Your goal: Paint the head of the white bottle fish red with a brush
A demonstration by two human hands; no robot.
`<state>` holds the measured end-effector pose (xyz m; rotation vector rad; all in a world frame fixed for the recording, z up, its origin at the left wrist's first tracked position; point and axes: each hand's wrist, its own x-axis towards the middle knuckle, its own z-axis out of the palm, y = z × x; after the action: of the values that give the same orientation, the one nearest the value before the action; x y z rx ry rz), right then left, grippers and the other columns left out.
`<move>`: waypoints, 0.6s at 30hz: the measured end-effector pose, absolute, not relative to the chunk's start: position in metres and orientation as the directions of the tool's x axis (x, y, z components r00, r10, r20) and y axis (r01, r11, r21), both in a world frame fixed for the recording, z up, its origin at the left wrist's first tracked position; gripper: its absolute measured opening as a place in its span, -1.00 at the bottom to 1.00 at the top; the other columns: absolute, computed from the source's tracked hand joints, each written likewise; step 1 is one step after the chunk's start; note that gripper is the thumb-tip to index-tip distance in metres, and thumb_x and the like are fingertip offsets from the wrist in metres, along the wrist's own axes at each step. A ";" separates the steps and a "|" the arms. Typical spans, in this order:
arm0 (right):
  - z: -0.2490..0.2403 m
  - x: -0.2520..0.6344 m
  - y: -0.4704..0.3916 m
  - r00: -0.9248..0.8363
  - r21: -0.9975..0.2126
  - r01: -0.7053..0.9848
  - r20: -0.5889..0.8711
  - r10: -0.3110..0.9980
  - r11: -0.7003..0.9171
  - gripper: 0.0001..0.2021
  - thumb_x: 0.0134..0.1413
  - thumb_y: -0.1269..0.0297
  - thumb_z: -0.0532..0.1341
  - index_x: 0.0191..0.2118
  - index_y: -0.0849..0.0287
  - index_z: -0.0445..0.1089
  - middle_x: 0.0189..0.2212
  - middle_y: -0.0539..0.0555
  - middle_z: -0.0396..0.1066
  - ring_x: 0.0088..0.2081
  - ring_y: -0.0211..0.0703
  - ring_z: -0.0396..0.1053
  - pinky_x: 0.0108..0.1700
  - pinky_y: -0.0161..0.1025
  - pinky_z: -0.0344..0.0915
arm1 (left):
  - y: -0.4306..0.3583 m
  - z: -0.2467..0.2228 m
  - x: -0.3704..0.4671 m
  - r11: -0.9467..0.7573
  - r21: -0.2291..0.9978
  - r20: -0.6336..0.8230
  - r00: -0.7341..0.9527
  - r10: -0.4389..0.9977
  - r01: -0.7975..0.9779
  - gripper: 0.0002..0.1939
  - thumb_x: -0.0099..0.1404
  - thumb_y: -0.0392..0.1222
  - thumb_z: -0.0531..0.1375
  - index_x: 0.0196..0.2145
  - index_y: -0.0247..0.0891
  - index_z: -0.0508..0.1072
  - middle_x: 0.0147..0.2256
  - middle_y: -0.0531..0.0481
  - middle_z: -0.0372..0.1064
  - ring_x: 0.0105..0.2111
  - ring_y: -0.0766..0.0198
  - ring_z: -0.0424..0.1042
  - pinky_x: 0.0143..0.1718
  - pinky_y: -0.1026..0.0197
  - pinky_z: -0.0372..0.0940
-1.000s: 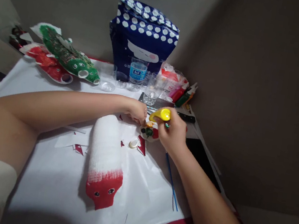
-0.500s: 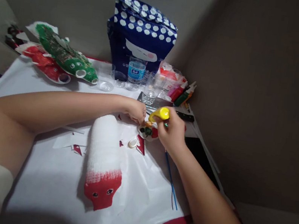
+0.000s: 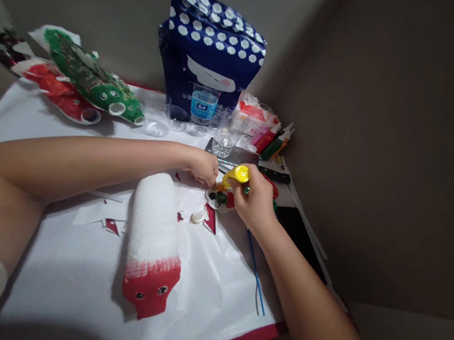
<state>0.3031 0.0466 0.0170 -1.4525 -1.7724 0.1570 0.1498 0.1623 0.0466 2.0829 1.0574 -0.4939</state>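
Observation:
My right hand is wrapped round a yellow paint bottle, which is tilted over a white paint palette. Dark green, red and orange paint show in the palette's wells. My left hand is closed at the palette's far left edge; its curled fingertips are hidden, so what they hold is not clear. Nearer to me lies a white, gauze-textured cylinder with a red painted end bearing two eyes. A small white round cap and a red scrap lie just below the palette.
Red and green fish-shaped crafts lie at the back left. Clear plastic cups, a blue dotted bag and paint bottles stand behind. A knife lies beyond my hands, and blue sticks lie at right.
The whole view has shifted slightly, so things appear a little further left. Both hands keep nearly the same places, with the yellow bottle still tilted over the palette.

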 end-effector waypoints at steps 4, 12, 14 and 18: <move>0.011 0.305 0.050 0.061 -0.655 0.699 0.455 0.889 0.287 -0.87 -0.02 0.29 0.24 -0.31 0.06 0.30 -0.45 0.06 0.43 -0.40 -0.01 0.37 -0.32 -0.16 0.27 | 0.161 0.049 0.150 -0.378 0.453 -0.613 0.590 0.526 0.808 -0.65 0.46 -0.06 0.26 0.10 -0.29 0.46 0.05 -0.14 0.45 -0.04 0.09 0.51 -0.03 -0.05 0.50; -0.011 0.321 0.067 0.260 -0.896 0.417 0.281 0.924 0.155 -0.70 0.03 -0.03 0.26 -0.30 0.10 0.31 -0.48 -0.01 0.44 -0.50 -0.17 0.36 -0.48 -0.25 0.32 | 0.157 0.053 0.149 -0.336 0.479 -0.621 0.584 0.523 0.811 -0.64 0.46 -0.06 0.26 0.11 -0.28 0.45 0.08 -0.15 0.44 -0.01 0.07 0.50 -0.01 -0.07 0.49; -0.011 0.322 0.068 0.280 -0.924 0.359 0.244 0.928 0.135 -0.66 0.01 -0.06 0.29 -0.30 0.11 0.32 -0.48 -0.01 0.44 -0.51 -0.19 0.36 -0.48 -0.25 0.33 | 0.157 0.052 0.149 -0.330 0.484 -0.622 0.584 0.522 0.811 -0.64 0.46 -0.06 0.26 0.11 -0.28 0.45 0.08 -0.16 0.44 -0.01 0.08 0.50 -0.01 -0.07 0.49; -0.010 0.321 0.068 0.299 -0.949 0.295 0.204 0.932 0.113 -0.64 -0.05 -0.06 0.34 -0.33 0.12 0.33 -0.50 -0.03 0.41 -0.52 -0.21 0.34 -0.47 -0.24 0.34 | 0.160 0.050 0.150 -0.321 0.501 -0.618 0.591 0.518 0.804 -0.65 0.47 -0.06 0.26 0.10 -0.28 0.45 0.06 -0.15 0.45 -0.04 0.10 0.51 -0.04 -0.04 0.50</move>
<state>0.3212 0.0676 -0.0100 -1.4190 -1.2203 0.6998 0.1497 0.1596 0.0497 1.9999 1.0497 -0.4427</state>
